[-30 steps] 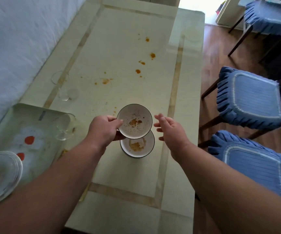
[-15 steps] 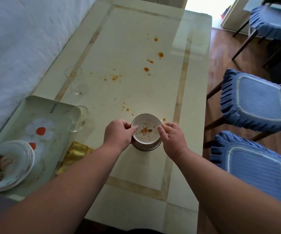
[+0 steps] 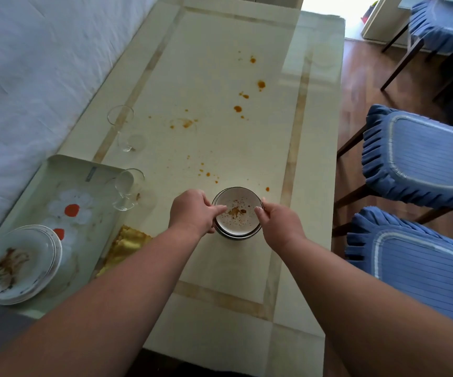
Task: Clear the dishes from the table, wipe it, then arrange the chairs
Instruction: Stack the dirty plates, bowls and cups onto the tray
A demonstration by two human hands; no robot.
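Note:
Two small white bowls with dark rims are stacked [image 3: 237, 213] on the cream table [image 3: 219, 268]; orange food bits lie in the top bowl. My left hand [image 3: 192, 212] grips the stack's left rim, thumb over the edge. My right hand [image 3: 277, 221] pinches the right rim. On the left, a flowered tray [image 3: 83, 191] carries a pile of dirty plates [image 3: 18, 266]. One clear glass [image 3: 126, 191] stands at the tray's corner and another glass [image 3: 123, 129] farther back. Orange sauce stains [image 3: 237, 108] dot the tabletop.
A yellow cloth [image 3: 127, 246] lies beside the tray, partly under my left forearm. A white wall runs along the table's left side. Two blue-cushioned chairs [image 3: 415, 156] [image 3: 415, 265] stand pulled out on the right over wooden floor, with a third chair [image 3: 443, 20] at the far right.
My left hand set the raised bowl into the other bowl. My right hand, open before, came in and took the stack's right rim. Both hands now hold the stack.

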